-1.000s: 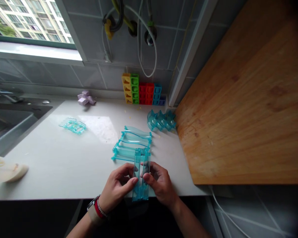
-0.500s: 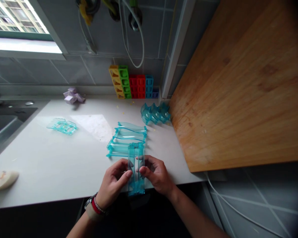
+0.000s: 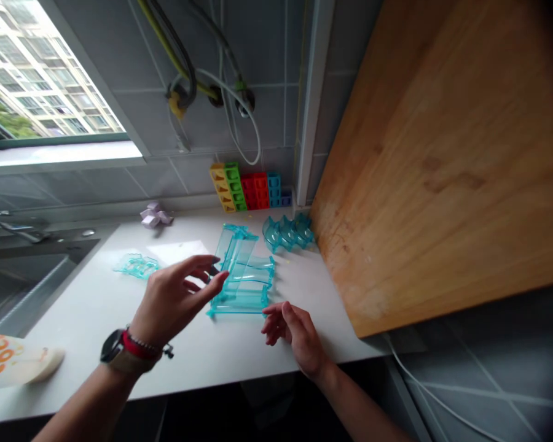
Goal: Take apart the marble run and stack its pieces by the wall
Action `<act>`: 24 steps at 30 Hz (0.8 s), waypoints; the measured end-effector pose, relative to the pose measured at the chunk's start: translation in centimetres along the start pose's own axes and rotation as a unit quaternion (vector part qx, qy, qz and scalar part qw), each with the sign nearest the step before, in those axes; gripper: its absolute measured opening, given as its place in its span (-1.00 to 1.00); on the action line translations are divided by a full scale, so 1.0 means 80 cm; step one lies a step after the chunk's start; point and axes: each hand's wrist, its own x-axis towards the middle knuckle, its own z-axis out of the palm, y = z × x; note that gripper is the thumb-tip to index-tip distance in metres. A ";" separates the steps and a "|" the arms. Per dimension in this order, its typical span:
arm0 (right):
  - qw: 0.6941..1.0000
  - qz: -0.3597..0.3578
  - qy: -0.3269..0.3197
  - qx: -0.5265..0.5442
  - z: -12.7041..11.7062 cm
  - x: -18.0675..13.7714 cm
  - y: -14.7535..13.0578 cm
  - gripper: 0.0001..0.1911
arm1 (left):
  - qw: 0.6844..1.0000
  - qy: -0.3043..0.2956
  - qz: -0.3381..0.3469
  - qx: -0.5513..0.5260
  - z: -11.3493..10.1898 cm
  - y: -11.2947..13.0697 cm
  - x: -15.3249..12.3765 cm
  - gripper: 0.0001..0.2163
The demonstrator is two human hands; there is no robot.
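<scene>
The clear teal piece (image 3: 240, 250) was pinched near its left edge between the thumb and fingers of the left hand (image 3: 166, 301), while the right hand (image 3: 301, 341) was held loosely half-open, to the near right of the piece; whether the teal panels (image 3: 242, 301) were touched by it could not be told. The piece was held over the panels on the tabletop (image 3: 188, 362), its long axis slanted from near left to far right.
</scene>
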 end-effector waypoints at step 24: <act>1.000 -0.010 -0.009 0.008 0.003 0.009 0.010 -0.38 | 0.927 -0.263 0.211 0.165 0.128 0.061 0.126 -0.63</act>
